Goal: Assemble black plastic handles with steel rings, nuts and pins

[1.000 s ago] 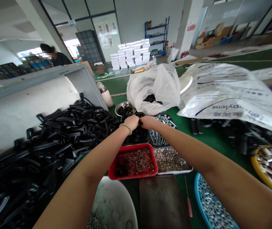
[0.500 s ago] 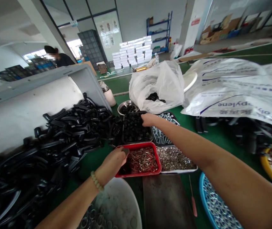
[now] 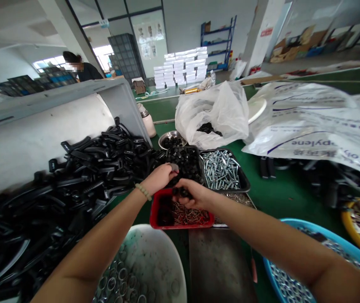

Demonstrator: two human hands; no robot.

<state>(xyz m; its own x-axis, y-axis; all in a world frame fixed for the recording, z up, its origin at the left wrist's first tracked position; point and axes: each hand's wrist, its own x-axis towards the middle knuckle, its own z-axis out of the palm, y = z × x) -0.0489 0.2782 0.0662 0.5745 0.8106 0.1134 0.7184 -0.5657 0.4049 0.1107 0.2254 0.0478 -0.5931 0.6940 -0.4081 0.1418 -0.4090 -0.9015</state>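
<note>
The left hand (image 3: 158, 179) pinches from seven o'clock; the right hand (image 3: 193, 195) curls closed from four o'clock, just below it.

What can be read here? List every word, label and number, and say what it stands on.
"pylene", upside down on the white plastic sack
Red sign on the pillar: too blurred to read.
Posters on the far wall: too small to read.

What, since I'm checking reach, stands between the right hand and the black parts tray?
Nothing visible: the right hand, over the red tray, sits just before the black parts tray; the left hand lies to one side.
</note>
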